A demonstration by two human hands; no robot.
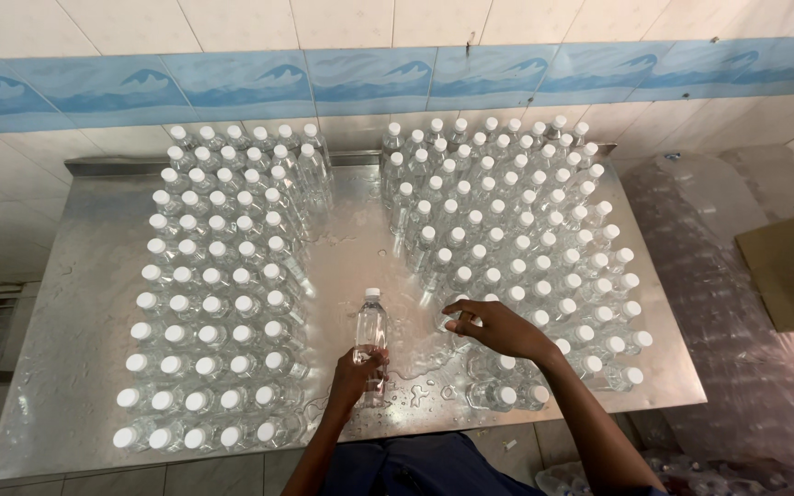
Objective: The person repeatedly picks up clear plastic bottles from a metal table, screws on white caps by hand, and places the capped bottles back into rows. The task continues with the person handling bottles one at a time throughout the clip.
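My left hand (357, 373) grips a clear plastic water bottle (370, 329) with a white cap, held upright in the wet gap between two blocks of bottles. My right hand (495, 328) reaches over the near-left corner of the right block of bottles (516, 248), fingers curled around a bottle cap there. The left block of bottles (218, 303) stands in neat rows, all capped white. Both blocks rest on a steel table (75, 312).
Water puddles (415, 390) lie on the table's middle strip. A tiled wall with a blue wave band (369, 78) backs the table. Clear plastic sheeting (737, 303) and a cardboard box (792, 266) sit to the right.
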